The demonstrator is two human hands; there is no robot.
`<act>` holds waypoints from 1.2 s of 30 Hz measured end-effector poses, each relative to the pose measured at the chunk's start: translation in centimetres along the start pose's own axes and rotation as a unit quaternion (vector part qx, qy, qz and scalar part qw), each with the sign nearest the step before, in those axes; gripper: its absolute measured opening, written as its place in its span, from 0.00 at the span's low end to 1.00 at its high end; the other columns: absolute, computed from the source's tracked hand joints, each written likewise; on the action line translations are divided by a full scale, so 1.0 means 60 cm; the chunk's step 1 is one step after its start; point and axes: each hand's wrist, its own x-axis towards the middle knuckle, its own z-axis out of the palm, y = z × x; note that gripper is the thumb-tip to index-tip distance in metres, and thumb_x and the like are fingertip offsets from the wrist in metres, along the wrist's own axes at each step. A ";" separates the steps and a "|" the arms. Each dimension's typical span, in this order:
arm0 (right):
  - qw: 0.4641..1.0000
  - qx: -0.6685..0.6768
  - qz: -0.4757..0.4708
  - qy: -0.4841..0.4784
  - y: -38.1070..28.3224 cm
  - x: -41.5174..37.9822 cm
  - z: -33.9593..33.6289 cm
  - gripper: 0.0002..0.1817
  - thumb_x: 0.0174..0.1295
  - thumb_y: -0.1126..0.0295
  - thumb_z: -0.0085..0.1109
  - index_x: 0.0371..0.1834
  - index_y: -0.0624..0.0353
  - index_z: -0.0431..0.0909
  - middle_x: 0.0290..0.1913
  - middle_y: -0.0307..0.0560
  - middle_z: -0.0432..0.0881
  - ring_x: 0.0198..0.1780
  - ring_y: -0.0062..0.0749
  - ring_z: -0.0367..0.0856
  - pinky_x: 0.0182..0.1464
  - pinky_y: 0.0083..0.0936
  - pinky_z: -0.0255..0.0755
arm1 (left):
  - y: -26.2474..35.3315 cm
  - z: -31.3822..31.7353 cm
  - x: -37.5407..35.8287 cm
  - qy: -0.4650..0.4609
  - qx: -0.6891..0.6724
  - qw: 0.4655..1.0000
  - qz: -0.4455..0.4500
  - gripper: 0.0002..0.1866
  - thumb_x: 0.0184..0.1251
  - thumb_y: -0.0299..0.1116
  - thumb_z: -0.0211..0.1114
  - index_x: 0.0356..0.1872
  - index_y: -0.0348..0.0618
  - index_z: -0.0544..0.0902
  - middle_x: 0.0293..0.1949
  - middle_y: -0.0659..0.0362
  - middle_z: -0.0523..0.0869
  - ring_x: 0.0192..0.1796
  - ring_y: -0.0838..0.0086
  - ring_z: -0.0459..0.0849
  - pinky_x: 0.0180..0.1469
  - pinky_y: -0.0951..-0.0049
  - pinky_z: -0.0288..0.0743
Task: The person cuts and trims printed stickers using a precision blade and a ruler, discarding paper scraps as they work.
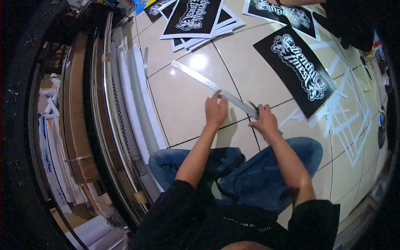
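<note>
Notably, both hands were at the metal ruler [195, 75], which ran slantwise over the tiled floor [183, 121] in front of the seated person's crossed legs [266, 171]. Left hand [216, 111]: fingertips curled onto the ruler near its middle; whether they pinched it or only pressed on it could not be told. Right hand [266, 120]: fingers closed around a dark pointed tool [252, 104], probably a cutter, its tip jutting past the fingers beside the ruler's near end; ruler contact there was partly hidden by the hand. Whether the ruler lay flat or was slightly raised was unclear. Main hazard, as judged: the tool's tip stood on the left hand's side, so a slip of the ruler on glossy tile, or a careless turn of the right wrist, could bring the point against the left fingertips or a leg. Just beyond, to the right, lay a black print [293, 71] with white lettering, loose white strips [343, 125] spread along its edge; a dragged ruler end could catch these and shift or crease the sheet. Farther off, a loose stack of prints [193, 18] sat askew, liable to slide if knocked. At the top right, another person's forearm [302, 2] reached over a second print [287, 16]; uncoordinated pulling there could disturb neighbouring sheets.
</note>
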 end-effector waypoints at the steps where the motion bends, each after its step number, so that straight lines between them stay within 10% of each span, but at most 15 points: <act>1: 0.999 0.027 0.005 0.036 0.029 0.016 0.008 0.37 0.45 0.57 0.82 0.57 0.59 0.73 0.51 0.57 0.77 0.55 0.56 0.81 0.52 0.46 0.79 | 0.001 -0.024 0.029 0.047 -0.059 0.996 -0.047 0.25 0.73 0.42 0.57 0.63 0.34 0.77 0.50 0.45 0.87 0.55 0.54 0.84 0.68 0.50 0.67; 4: 0.995 0.061 0.041 0.063 0.050 0.041 -0.015 0.31 0.49 0.62 0.79 0.53 0.60 0.74 0.50 0.55 0.78 0.54 0.55 0.81 0.53 0.46 0.78 | -0.040 -0.073 0.159 0.180 -0.065 0.981 0.031 0.21 0.70 0.40 0.62 0.56 0.35 0.82 0.47 0.45 0.88 0.49 0.52 0.87 0.55 0.59 0.78; 12: 0.993 0.067 0.092 -0.017 0.033 0.063 -0.038 0.20 0.57 0.67 0.72 0.48 0.61 0.75 0.48 0.54 0.79 0.52 0.54 0.81 0.53 0.47 0.77 | -0.071 -0.063 0.522 0.059 0.231 0.951 0.196 0.38 0.58 0.50 0.73 0.66 0.38 0.74 0.67 0.42 0.75 0.68 0.48 0.73 0.69 0.57 0.69; 14: 0.991 0.065 0.106 -0.043 0.034 0.069 -0.040 0.18 0.59 0.66 0.70 0.48 0.61 0.75 0.48 0.55 0.79 0.52 0.55 0.81 0.53 0.47 0.77 | -0.098 -0.037 0.582 -0.007 0.342 0.932 0.123 0.57 0.54 0.65 0.70 0.79 0.44 0.55 0.79 0.45 0.56 0.81 0.46 0.49 0.76 0.34 0.49; 17: 0.991 0.047 0.114 -0.047 0.032 0.073 -0.049 0.15 0.62 0.66 0.67 0.47 0.61 0.76 0.47 0.55 0.80 0.50 0.54 0.82 0.51 0.47 0.78 | -0.138 -0.016 0.626 -0.139 0.340 0.925 0.094 0.58 0.57 0.72 0.62 0.82 0.53 0.47 0.83 0.55 0.46 0.84 0.54 0.40 0.71 0.19 0.36; 22: 0.993 0.060 0.093 -0.045 0.021 0.073 -0.055 0.12 0.63 0.68 0.64 0.45 0.61 0.76 0.44 0.55 0.81 0.47 0.54 0.84 0.48 0.48 0.78 | -0.204 -0.042 0.703 -0.008 0.221 0.947 0.233 0.28 0.63 0.34 0.61 0.68 0.54 0.77 0.53 0.42 0.86 0.53 0.49 0.87 0.55 0.58 0.79; 26: 0.995 0.058 0.074 -0.037 0.027 0.075 -0.050 0.10 0.62 0.69 0.64 0.43 0.61 0.77 0.43 0.54 0.82 0.46 0.53 0.84 0.48 0.48 0.78 | -0.043 -0.078 0.644 -0.045 0.210 0.976 -0.036 0.15 0.65 0.38 0.64 0.51 0.55 0.90 0.40 0.43 0.89 0.45 0.48 0.89 0.49 0.53 0.81; 32: 0.987 0.048 0.024 -0.149 0.014 0.066 -0.083 0.14 0.56 0.66 0.68 0.44 0.55 0.81 0.38 0.53 0.85 0.46 0.53 0.84 0.49 0.48 0.78 | -0.038 -0.146 0.678 0.086 0.294 0.944 0.125 0.22 0.73 0.51 0.60 0.42 0.42 0.89 0.39 0.41 0.88 0.47 0.42 0.86 0.49 0.52 0.80; 34: 0.987 0.093 -0.022 -0.133 0.021 0.067 -0.087 0.15 0.55 0.65 0.69 0.46 0.52 0.82 0.38 0.54 0.87 0.45 0.54 0.85 0.49 0.46 0.78 | -0.032 -0.207 0.699 0.176 0.100 0.946 0.255 0.14 0.75 0.40 0.57 0.51 0.47 0.85 0.39 0.41 0.87 0.47 0.43 0.85 0.51 0.50 0.76; 36: 0.984 0.141 -0.062 -0.091 0.029 0.067 -0.093 0.14 0.56 0.67 0.68 0.46 0.54 0.81 0.38 0.53 0.87 0.44 0.51 0.86 0.48 0.43 0.77 | 0.018 -0.300 0.682 0.276 0.248 0.874 0.314 0.13 0.75 0.35 0.56 0.55 0.53 0.83 0.39 0.41 0.87 0.43 0.43 0.86 0.46 0.49 0.78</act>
